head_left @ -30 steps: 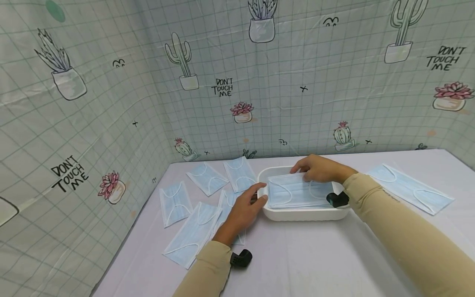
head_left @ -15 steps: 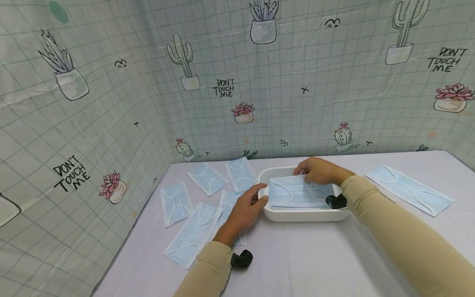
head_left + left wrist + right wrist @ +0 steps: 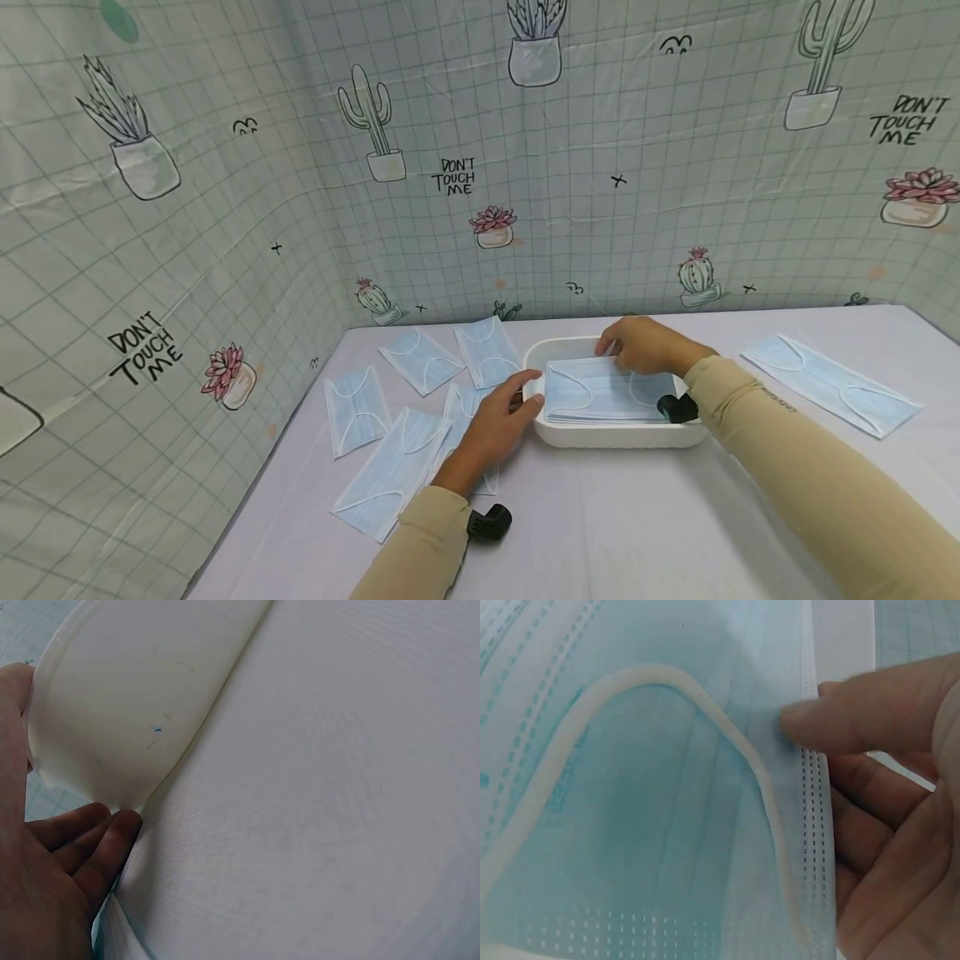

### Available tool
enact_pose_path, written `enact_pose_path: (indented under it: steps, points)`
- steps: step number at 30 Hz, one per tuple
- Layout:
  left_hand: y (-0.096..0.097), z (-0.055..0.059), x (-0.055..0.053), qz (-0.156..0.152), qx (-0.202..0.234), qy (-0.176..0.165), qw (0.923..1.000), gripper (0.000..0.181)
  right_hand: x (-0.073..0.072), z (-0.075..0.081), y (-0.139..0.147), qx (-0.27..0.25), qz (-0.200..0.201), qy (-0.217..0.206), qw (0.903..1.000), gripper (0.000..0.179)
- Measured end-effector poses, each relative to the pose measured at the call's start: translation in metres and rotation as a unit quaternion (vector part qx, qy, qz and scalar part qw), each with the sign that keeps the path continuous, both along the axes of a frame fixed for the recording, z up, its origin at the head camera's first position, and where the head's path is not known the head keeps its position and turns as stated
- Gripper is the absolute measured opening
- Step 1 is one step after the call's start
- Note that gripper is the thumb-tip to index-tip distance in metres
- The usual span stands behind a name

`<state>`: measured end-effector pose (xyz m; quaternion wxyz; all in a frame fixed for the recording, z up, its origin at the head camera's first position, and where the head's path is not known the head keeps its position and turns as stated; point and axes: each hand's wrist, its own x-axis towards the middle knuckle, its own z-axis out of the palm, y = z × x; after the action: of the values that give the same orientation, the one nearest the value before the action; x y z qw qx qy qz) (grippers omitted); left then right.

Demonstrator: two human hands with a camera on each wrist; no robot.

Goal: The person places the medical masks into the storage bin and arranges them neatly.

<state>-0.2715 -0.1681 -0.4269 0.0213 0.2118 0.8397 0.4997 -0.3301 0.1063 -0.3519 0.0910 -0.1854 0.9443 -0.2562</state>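
A white tray (image 3: 618,436) stands on the table with a stack of blue face masks (image 3: 592,398) lying flat in it. At the tray's left end my left hand (image 3: 501,417) grips the rim; the left wrist view shows the fingers (image 3: 109,851) bent against the outer wall. Reaching over the far side, my right hand (image 3: 648,343) pinches the edge of the masks. Seen up close in the right wrist view, the thumb (image 3: 855,716) lies on top of the uppermost mask (image 3: 667,802), with the other fingers curled behind its dotted edge.
Several loose masks (image 3: 390,471) are spread left of the tray, some overlapping, one partly under my left forearm. Another mask (image 3: 832,385) lies to the right, beyond my right sleeve. A patterned cloth wall (image 3: 570,275) rises behind the table and along the left.
The far edge of the masks in the tray has shifted slightly toward me, and my right hand has moved a little with it. My left hand keeps its hold on the tray.
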Motion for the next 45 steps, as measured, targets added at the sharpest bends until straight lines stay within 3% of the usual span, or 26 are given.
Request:
enact_pose_path:
  steps: [10, 17, 23, 31, 45]
  points:
    - [0.002, 0.002, -0.001, 0.001, -0.001, -0.001, 1.0000, 0.047, 0.000, 0.004, 0.001, -0.006, -0.006, 0.024, 0.9997, 0.032]
    - [0.004, 0.003, -0.002, 0.001, -0.003, 0.001, 1.0000, 0.048, 0.003, 0.013, 0.004, -0.041, 0.004, 0.052, 0.9978, 0.027]
    - [0.005, 0.003, -0.001, 0.001, -0.004, -0.003, 1.0000, 0.047, 0.010, 0.021, 0.012, -0.087, -0.002, 0.029, 0.9958, 0.029]
    - [0.004, 0.006, -0.001, 0.000, -0.009, -0.002, 1.0000, 0.049, 0.024, 0.027, 0.026, -0.181, -0.018, 0.020, 0.9831, 0.031]
    - [0.001, 0.004, 0.001, 0.010, -0.010, -0.010, 0.9999, 0.047, 0.046, 0.015, 0.043, -0.276, -0.040, 0.031, 0.9598, 0.031]
